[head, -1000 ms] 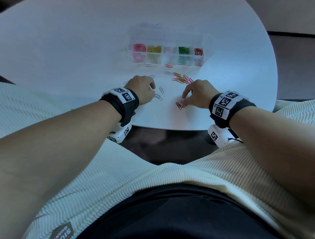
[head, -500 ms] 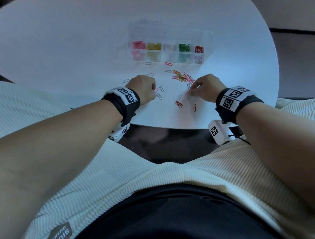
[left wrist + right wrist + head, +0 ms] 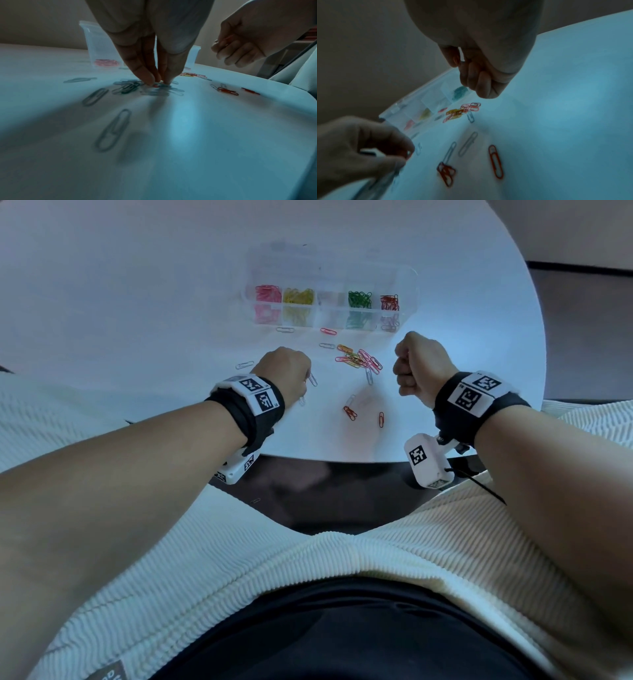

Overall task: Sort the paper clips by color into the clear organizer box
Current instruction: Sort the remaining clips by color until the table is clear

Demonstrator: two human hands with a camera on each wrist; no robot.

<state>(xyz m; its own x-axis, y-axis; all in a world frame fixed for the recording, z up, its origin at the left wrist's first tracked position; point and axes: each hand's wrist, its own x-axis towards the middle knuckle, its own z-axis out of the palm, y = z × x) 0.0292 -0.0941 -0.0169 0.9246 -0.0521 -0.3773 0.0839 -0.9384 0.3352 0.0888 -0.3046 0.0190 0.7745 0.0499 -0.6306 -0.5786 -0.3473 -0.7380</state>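
The clear organizer box (image 3: pixel 331 310) lies open at the far middle of the white table, with pink, yellow, silver, green and red clips in separate compartments. A mixed pile of clips (image 3: pixel 358 359) lies in front of it. My left hand (image 3: pixel 308 385) is down on the table, its fingertips (image 3: pixel 150 79) pinching into a small cluster of silver clips (image 3: pixel 126 88) with a pink one among them. My right hand (image 3: pixel 402 368) hangs above the table right of the pile, curled into a fist. In the left wrist view it pinches a red clip (image 3: pixel 225 39).
Two red clips (image 3: pixel 350 412) (image 3: pixel 381 419) lie near the table's front edge (image 3: pixel 342 458). Loose silver clips (image 3: pixel 285 330) (image 3: pixel 327 345) (image 3: pixel 245 365) (image 3: pixel 369 376) are scattered between the box and my hands. My lap is just below the edge.
My right hand has left the table surface beside the pile and risen, curling into a fist. My left hand has stayed over the silver clips.
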